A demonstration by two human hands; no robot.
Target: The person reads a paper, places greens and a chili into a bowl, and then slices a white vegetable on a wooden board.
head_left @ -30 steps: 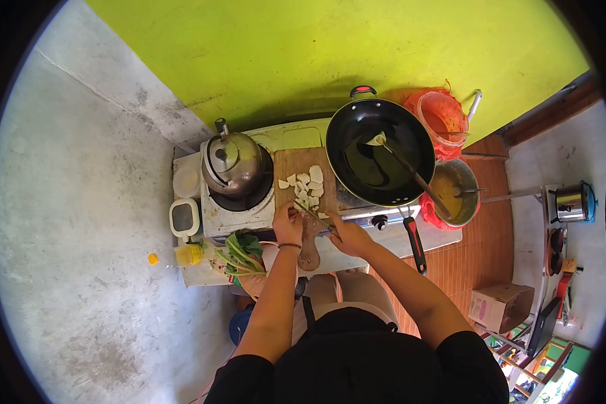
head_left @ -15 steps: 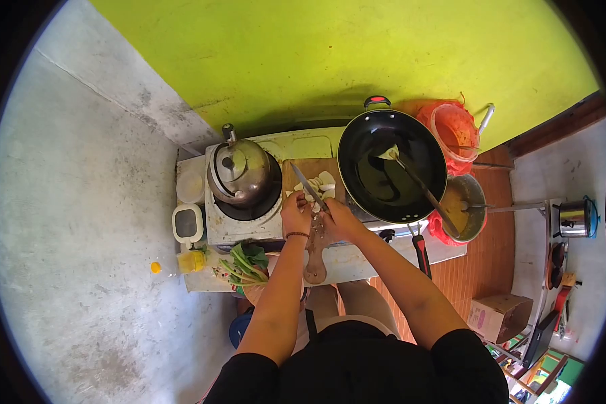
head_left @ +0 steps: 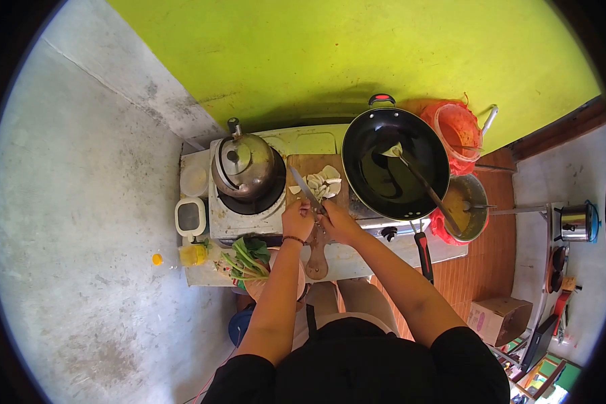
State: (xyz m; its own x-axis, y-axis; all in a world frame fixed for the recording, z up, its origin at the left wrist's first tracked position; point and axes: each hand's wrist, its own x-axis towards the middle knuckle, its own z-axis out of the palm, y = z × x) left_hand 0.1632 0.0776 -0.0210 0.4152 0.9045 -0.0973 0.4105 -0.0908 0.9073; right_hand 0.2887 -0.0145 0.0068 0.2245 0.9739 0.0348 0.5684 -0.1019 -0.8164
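Note:
My right hand (head_left: pixel 340 223) is closed round the handle of a knife (head_left: pixel 306 188), whose blade points up and left over the wooden cutting board (head_left: pixel 316 264). Close beside it, my left hand (head_left: pixel 297 221) has its fingers pinched together near the knife's handle end. Whatever those fingers hold is too small to make out. White slices (head_left: pixel 326 182) lie heaped on the board just beyond both hands, partly behind the blade. Small crumbs are scattered on the board near its handle.
Left of the board, a metal kettle (head_left: pixel 244 165) sits on the stove (head_left: pixel 249 227). A black wok (head_left: pixel 377 178) with a spatula stands right, beside a pot (head_left: pixel 477 205) and a red-wrapped container (head_left: pixel 459 128). Leafy greens (head_left: pixel 249 258) lie near my left forearm.
My left hand has drawn back slightly from the white slices, so more of the heap shows. The knife stays in my right hand. The whole view has shifted a little.

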